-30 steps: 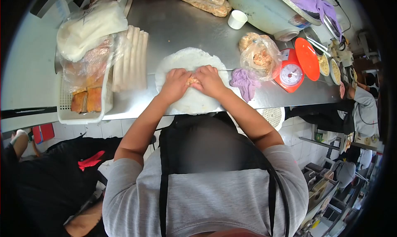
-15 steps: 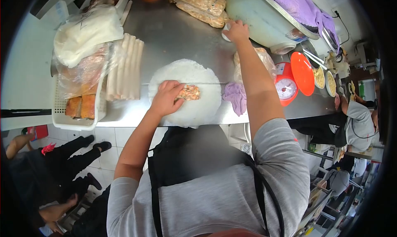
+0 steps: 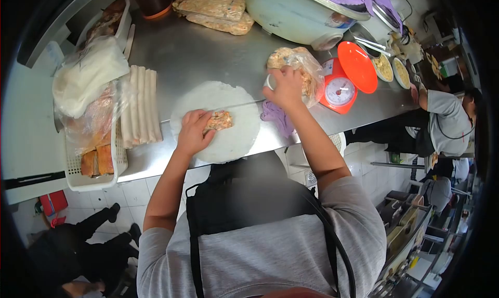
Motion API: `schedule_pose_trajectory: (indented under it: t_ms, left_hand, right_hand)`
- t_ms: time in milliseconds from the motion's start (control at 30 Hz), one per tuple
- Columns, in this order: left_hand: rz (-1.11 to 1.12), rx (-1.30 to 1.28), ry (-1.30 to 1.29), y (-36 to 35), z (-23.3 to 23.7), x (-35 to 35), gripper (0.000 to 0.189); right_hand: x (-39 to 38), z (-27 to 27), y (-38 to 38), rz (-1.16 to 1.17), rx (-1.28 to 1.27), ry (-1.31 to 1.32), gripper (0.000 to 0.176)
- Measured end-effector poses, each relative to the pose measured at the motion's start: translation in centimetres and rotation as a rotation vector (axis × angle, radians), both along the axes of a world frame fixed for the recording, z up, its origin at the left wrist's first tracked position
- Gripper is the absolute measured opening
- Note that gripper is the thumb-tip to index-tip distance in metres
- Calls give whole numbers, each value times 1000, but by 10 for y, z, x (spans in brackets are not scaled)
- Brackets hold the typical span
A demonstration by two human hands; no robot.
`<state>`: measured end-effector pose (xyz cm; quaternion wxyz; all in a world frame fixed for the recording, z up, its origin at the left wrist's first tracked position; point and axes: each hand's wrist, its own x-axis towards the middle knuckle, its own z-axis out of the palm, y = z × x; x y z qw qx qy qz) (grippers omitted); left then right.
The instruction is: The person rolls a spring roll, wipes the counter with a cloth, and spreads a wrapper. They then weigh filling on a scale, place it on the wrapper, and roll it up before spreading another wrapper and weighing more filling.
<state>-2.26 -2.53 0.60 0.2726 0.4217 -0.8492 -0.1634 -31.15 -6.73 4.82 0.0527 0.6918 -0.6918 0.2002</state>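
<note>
A round, thin white wrapper sheet lies on the steel table, with a small heap of orange-flecked filling near its middle. My left hand rests on the wrapper, fingers extended and thumb apart, touching the left end of the filling. In my right hand is a small white cup-like thing, gripped at its side; its exact kind is hard to make out. That hand is beside a clear plastic bag of filling, right of the wrapper. A crumpled purple cloth lies just below it.
At left, rolled white sheets lie beside a white basket. A red scale stands at right. Behind are a large pale basin and bagged slabs of filling. Other people are nearby at right and lower left.
My right hand has come back from beside the basin toward me, carrying the small white thing. My left hand stays at the filling. The whole view has shifted and turned slightly.
</note>
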Motion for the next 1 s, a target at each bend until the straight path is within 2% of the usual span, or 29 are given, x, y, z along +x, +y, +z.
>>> schedule_pose_trajectory:
  t_ms: [133, 267, 367, 467, 533, 600, 667, 767, 867, 967, 1000]
  left_hand:
    - [-20, 16, -16, 1, -2, 1, 52]
    - [-31, 46, 42, -3, 5, 2, 59]
    - [155, 479, 384, -28, 20, -8, 66]
    - [181, 381, 412, -77, 38, -53, 70]
    - [113, 639, 397, -112, 48, -103, 72]
    - [109, 631, 353, -133, 39, -159, 74]
    - [199, 531, 219, -153, 9, -212, 66]
    - [312, 602, 231, -179, -23, -251, 52]
    - [333, 924, 380, -210, -24, -252, 39]
    - [400, 978, 578, -223, -3, -239, 32]
    - [405, 966, 606, -234, -10, -231, 31]
  right_hand:
    - [-25, -12, -6, -85, -67, 15, 45]
    - [-31, -20, -17, -58, -32, -10, 46]
    - [-29, -7, -8, -56, 38, -42, 47]
    - [-24, -6, 2, -45, 84, -51, 48]
    - [-18, 0, 5, -36, 134, -62, 49]
    - [-12, 1, 8, -48, 126, -18, 51]
    - [-11, -1, 11, -55, 102, 8, 56]
    - [-13, -5, 15, -61, 87, 11, 58]
    - [-14, -2, 14, -32, 73, -10, 54]
    - [-18, -3, 9, 12, 87, -7, 51]
    - [-20, -2, 10, 38, 87, -12, 50]
